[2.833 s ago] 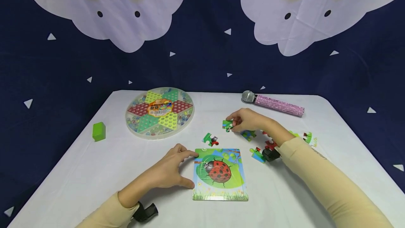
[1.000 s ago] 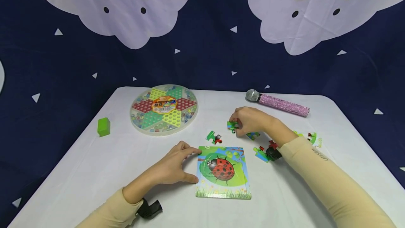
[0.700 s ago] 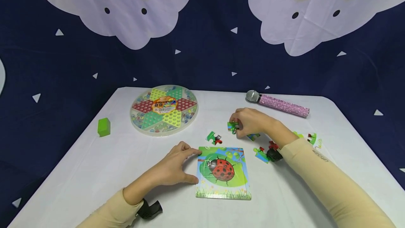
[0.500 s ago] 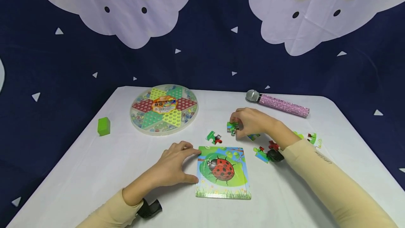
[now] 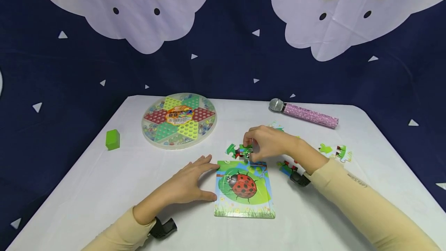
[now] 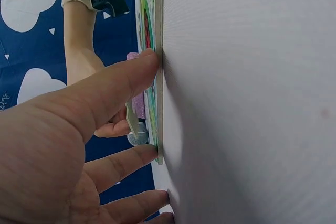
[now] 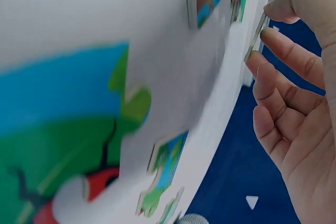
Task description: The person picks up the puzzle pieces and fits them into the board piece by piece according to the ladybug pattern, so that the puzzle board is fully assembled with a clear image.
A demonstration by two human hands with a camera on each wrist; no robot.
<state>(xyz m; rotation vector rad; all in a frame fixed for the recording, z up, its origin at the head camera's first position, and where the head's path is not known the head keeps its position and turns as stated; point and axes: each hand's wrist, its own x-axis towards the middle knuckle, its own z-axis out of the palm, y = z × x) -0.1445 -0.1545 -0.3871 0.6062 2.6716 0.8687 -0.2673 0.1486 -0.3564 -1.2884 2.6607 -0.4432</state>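
A square ladybug puzzle board [image 5: 245, 204] lies flat on the white table. My left hand [image 5: 186, 183] rests at its left side with fingers spread, thumb and index fingertips touching the edge. In the left wrist view, the left thumb [image 6: 115, 85] lies straight against the rim. My right hand [image 5: 271, 142] pinches a green and blue puzzle piece [image 5: 245, 151] between thumb and fingers, raised just beyond the board's far edge. The right wrist view shows that held piece [image 7: 256, 38] edge-on. A loose green, black and red puzzle piece [image 5: 231, 150] lies beside it, partly hidden.
More puzzle pieces [image 5: 341, 152] lie to the right, several partly behind the right arm. A round Chinese checkers set [image 5: 179, 121] with marbles stands at the back left. There is a pink glittery microphone [image 5: 310, 115] at the back right and a green block [image 5: 113, 139] far left.
My right hand has picked up the green and blue puzzle piece and carried it toward the board, down and slightly left. Pieces formerly behind that hand now show. My left hand stays at the board.
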